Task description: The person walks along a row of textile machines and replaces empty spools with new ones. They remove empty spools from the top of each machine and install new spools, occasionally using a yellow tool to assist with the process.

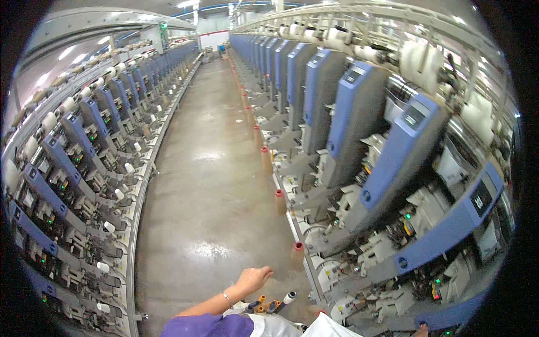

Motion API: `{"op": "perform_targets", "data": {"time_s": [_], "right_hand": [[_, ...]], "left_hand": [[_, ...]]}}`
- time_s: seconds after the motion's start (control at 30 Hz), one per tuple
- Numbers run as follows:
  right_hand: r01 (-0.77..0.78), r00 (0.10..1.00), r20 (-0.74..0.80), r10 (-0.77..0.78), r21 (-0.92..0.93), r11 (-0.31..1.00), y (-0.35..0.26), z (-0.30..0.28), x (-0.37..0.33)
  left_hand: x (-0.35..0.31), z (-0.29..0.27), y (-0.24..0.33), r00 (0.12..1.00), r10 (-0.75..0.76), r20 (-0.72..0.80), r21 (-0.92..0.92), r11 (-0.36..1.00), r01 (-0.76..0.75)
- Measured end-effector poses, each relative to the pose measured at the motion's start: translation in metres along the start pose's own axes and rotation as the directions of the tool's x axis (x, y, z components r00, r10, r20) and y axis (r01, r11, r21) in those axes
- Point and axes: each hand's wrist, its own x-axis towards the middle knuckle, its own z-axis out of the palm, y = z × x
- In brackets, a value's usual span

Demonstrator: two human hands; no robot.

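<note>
The person's left arm, in a purple sleeve (205, 326) with a bracelet (227, 299) at the wrist, reaches over the lower middle of the view. The left hand (254, 279) hangs above the grey floor (208, 185), its fingers curled loosely inward; whether anything thin is pinched at the fingertips cannot be told. Slender spools lie nearest to it, a cluster with yellow-orange ends (260, 300) just below the hand and a dark-topped white spool (289, 297) leaning below and right of the fingertips, all apart from them. A white cloth (331, 327) spreads at the lower edge, right of the spools.

Of the right hand (421, 330) only a small part shows at the lower edge, by a blue machine panel (457, 318); its opening and any hold cannot be told. A red-topped brown cone (298, 250) stands beside the right-hand machine row, up and right of the left hand.
</note>
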Motion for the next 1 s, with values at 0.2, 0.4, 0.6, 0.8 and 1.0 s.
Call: {"op": "perform_targets", "data": {"time_s": [0.2, 0.4, 0.6, 0.8, 1.0], "right_hand": [[-0.075, 0.997, 0.003, 0.075, -0.121, 0.990, -0.072, 0.007, -0.085], [0.439, 0.895, 0.281, -0.347, -0.407, 0.801, -0.184, 0.100, -0.144], [-0.125, 0.756, 0.654, -0.010, 0.159, 0.979, -0.451, 0.146, -0.224], [0.086, 0.586, 0.685, -0.432, 0.478, 0.874, -0.825, 0.185, -0.273], [0.088, -0.732, 0.335, -0.592, 0.909, 0.406, -1.241, 0.214, -0.526]], "left_hand": [[0.018, -0.087, -0.201, 0.973, -0.158, -0.171, -0.049, 0.987, 0.152], [0.075, -0.202, -0.370, 0.916, -0.247, -0.316, -0.132, 0.967, 0.216], [0.166, -0.264, -0.491, 0.912, -0.354, -0.205, -0.193, 0.929, 0.317], [0.244, -0.287, -0.588, 0.823, -0.540, 0.176, -0.439, 0.705, 0.557], [0.336, -0.372, -0.661, 0.697, -0.701, 0.152, -0.800, 0.327, 0.503]]}}
